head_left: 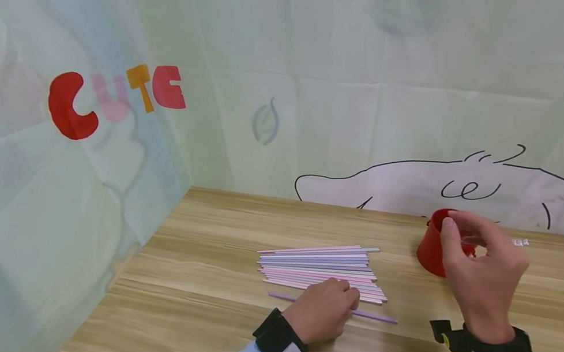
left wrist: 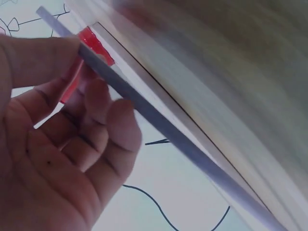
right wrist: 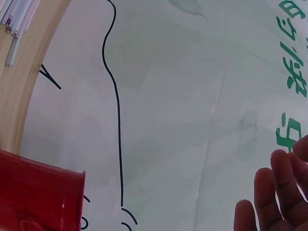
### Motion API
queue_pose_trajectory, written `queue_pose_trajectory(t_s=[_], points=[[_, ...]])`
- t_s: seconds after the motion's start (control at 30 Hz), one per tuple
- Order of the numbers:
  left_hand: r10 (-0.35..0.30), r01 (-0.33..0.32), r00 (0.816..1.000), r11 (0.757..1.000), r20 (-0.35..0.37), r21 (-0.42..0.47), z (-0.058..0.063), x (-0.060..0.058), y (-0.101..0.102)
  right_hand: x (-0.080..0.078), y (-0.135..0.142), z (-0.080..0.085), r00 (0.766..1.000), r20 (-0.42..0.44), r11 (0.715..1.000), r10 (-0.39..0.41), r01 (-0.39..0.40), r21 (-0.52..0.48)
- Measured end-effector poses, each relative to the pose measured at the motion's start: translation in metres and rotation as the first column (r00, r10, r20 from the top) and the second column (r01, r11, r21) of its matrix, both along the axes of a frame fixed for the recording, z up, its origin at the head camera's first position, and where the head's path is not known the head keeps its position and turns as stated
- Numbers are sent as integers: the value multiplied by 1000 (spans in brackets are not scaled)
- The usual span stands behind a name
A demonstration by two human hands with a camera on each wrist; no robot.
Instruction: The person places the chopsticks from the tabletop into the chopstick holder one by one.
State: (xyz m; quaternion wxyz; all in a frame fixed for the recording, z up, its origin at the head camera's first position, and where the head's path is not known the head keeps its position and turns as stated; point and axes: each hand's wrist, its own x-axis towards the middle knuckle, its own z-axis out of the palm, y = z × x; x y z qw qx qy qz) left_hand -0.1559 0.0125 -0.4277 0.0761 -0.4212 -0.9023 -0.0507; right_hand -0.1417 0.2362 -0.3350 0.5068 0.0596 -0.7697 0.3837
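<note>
My left hand (head_left: 323, 310) is low over the tabletop, thumb and fingers pinching a thin purple stick (head_left: 375, 317). In the left wrist view this stick (left wrist: 192, 153) runs slantwise past the fingertips. Just beyond the hand lies a loose row of thin pastel sticks (head_left: 319, 264), pink, lilac and white. On the right, a small red bucket (head_left: 431, 248) stands upright, partly hidden by my right hand (head_left: 487, 275). That hand is raised, its fingers loosely bent. The right wrist view shows its fingers apart from the bucket (right wrist: 41, 192), and I see nothing held.
The wood-grain table (head_left: 184, 304) ends against a pale printed cloth backdrop (head_left: 289, 113) at the back and left. A small whitish object (head_left: 520, 242) lies near the back edge, right of the bucket.
</note>
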Motion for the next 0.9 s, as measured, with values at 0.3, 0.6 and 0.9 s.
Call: queue_pose_trajectory(t_s=[0.3,0.6,0.9], points=[[-46,48,998,996,-36,70,4,1,3,2,-7,0,999,38,1000,-13,13,-14],[-84,93,994,984,-65,154,7,2,6,0,-5,-3,998,58,999,30,-31,22],[-126,125,992,960,-11,251,13,2,7,3,-10,-1,996,61,996,61,-65,54]])
